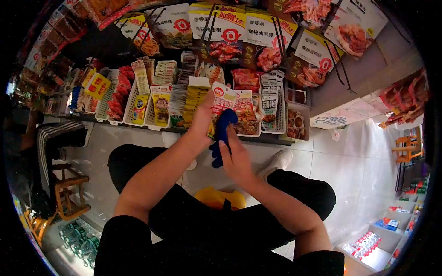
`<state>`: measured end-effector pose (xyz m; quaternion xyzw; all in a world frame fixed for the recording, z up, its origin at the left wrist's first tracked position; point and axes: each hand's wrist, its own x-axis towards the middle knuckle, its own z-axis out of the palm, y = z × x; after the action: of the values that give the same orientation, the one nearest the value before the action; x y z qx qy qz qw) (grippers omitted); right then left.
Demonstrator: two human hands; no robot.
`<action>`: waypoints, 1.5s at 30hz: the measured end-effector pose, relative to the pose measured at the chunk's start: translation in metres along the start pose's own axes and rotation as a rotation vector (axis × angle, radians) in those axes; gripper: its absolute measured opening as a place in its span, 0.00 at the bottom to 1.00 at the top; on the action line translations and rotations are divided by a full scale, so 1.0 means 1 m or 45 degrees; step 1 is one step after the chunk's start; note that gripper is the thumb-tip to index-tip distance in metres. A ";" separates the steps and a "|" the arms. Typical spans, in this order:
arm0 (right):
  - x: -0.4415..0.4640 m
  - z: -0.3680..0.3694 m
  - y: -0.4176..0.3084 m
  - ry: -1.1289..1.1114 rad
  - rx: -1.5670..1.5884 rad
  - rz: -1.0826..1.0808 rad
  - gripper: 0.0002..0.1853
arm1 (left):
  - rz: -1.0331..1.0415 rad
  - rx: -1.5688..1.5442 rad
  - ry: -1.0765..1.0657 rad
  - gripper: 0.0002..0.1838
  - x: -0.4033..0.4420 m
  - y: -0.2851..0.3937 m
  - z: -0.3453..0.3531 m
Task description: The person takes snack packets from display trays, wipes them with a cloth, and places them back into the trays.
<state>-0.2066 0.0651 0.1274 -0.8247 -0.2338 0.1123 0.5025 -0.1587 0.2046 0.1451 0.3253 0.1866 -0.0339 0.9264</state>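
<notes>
While the right hand [237,158] has its fingers bunched on the blue cloth [223,133], the left hand [201,119] is just left of it, fingers partly hidden; can't tell what they grip. Cloth is at the near side of the baskets [152,122], in front of a red packet [224,95]. Likely light, soft, limp, non-slip, unbreakable; best hold: bunched middle.

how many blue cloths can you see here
1. The blue cloth is between your left hand and right hand, with the right fingers against it. Others may be hidden in the dark areas.
</notes>
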 end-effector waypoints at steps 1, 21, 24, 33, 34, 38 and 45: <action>0.001 0.001 0.001 0.045 -0.012 -0.045 0.25 | -0.034 -0.008 0.006 0.26 0.001 -0.005 -0.002; 0.006 0.001 -0.001 0.131 -0.118 -0.211 0.21 | -0.118 -0.171 0.210 0.20 -0.006 -0.030 -0.004; 0.001 0.003 0.000 0.125 -0.009 -0.187 0.20 | -0.185 -0.144 0.213 0.17 -0.003 -0.022 -0.013; -0.015 -0.018 0.009 0.142 0.603 0.555 0.18 | 0.016 0.078 0.125 0.18 0.002 0.015 -0.019; -0.012 -0.022 0.015 0.266 0.713 0.639 0.18 | 0.069 0.060 0.110 0.19 -0.002 0.020 -0.012; 0.017 -0.057 0.007 0.555 1.515 0.796 0.16 | 0.053 0.174 0.274 0.22 -0.018 0.017 0.024; 0.020 -0.039 0.005 0.379 1.500 0.581 0.27 | 0.786 1.323 -0.029 0.28 -0.003 -0.037 0.002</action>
<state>-0.1711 0.0426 0.1421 -0.4465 0.1204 0.2103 0.8613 -0.1679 0.1739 0.1254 0.7740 0.0327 0.1463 0.6152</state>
